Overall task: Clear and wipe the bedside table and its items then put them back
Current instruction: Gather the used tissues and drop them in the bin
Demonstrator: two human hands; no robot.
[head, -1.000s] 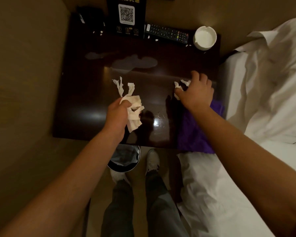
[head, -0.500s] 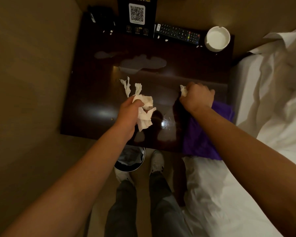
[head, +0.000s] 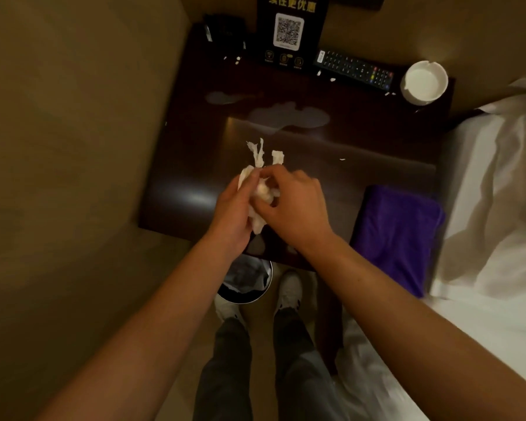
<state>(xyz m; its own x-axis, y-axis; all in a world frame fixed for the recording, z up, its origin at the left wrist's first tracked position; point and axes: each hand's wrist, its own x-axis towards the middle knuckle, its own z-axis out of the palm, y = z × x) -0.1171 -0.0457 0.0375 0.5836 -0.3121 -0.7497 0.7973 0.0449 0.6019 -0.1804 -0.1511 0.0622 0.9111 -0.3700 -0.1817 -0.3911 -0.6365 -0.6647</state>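
a: where are the hands?
b: both meet over the front middle of the dark glossy wooden bedside table (head: 195,165). the left hand (head: 234,208) has its fingers curled round a crumpled wad of white tissue paper (head: 257,189), and the right hand (head: 292,205) pinches the same wad from the other side — torn strips stick up above the knuckles.
a: and the rest of the tabletop?
b: a folded purple cloth (head: 398,235) lies at the front right corner, overhanging the front edge. along the back edge stand a black qr-code sign (head: 290,31), a black remote control (head: 354,69) beside it, and a round white ashtray (head: 424,82) at the back right corner. pale smears (head: 286,117) mark the surface near the back.
a: below the front edge?
b: a round bin with a dark liner (head: 246,281) — just beside the person's white shoes (head: 289,291).
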